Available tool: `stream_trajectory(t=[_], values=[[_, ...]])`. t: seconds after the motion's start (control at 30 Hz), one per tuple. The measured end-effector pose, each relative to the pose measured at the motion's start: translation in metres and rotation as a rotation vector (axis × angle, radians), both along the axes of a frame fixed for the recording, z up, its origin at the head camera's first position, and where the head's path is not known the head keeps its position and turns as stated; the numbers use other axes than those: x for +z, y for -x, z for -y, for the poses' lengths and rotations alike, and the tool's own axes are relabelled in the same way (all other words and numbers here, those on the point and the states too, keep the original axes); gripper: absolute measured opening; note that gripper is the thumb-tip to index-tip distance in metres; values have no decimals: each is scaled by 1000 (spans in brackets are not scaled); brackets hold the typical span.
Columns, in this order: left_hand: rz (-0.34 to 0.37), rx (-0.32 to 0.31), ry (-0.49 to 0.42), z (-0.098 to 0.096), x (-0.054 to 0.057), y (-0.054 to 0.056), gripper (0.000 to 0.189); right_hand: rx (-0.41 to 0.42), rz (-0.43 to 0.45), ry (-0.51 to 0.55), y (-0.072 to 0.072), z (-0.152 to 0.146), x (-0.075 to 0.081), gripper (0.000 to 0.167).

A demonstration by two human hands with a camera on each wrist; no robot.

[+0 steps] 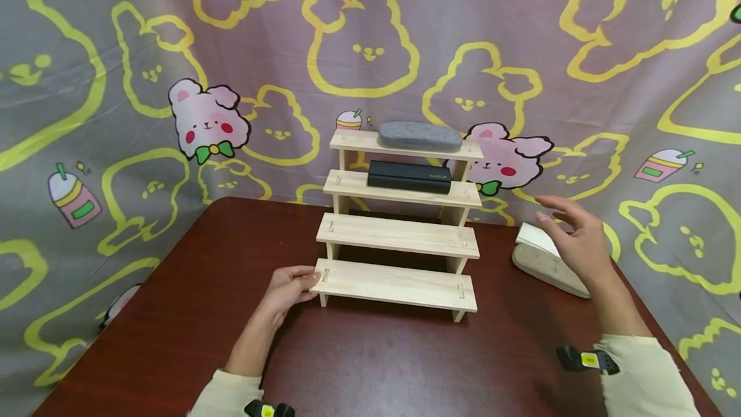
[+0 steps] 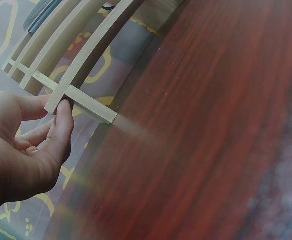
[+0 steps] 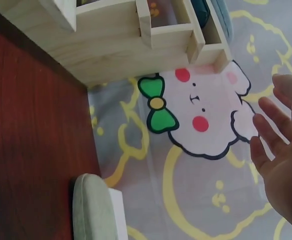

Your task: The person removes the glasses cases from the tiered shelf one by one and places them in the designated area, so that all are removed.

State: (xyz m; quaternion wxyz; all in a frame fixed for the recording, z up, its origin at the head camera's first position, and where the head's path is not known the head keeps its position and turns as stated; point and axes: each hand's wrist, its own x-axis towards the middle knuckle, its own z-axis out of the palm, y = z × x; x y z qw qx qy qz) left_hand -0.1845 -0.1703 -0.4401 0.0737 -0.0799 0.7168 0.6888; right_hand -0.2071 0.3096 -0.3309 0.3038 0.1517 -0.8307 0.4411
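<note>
A light wooden stepped shelf [image 1: 399, 233] with several tiers stands on the table. My left hand [image 1: 292, 288] pinches the left end of its lowest board [image 2: 61, 95] between thumb and fingers. On the top tier lies a grey felt glasses case [image 1: 419, 136]; one tier below rests a black oblong case [image 1: 409, 176]. My right hand [image 1: 579, 240] hovers in the air to the right of the shelf, fingers loosely bent and holding nothing. Beneath it on the table are a beige glasses case [image 1: 544, 266] and a white flat box [image 1: 535, 237], partly hidden by the hand in the head view.
The dark reddish-brown table [image 1: 231, 262] extends to both sides and in front of the shelf. A grey curtain [image 1: 255, 63] with yellow cartoon outlines hangs close behind it and at both sides.
</note>
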Motion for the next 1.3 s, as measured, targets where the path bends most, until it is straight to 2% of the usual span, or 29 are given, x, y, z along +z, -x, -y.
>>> stream_trajectory(t=[0.1, 0.5, 0.8, 1.07, 1.3], values=[[-2, -4, 1, 0, 1, 0, 41, 22, 12, -12, 2, 5, 2, 30], [6, 0, -6, 0, 0, 0, 41, 29, 111, -137, 10, 31, 17, 26], [7, -2, -10, 0, 1, 0, 40, 24, 245, -262, 18, 43, 31, 31], [13, -2, -11, 0, 0, -1, 40, 89, 256, -272, 31, 51, 36, 30], [6, -2, -8, 0, 0, 0, 40, 103, 265, -296, 43, 58, 36, 29]])
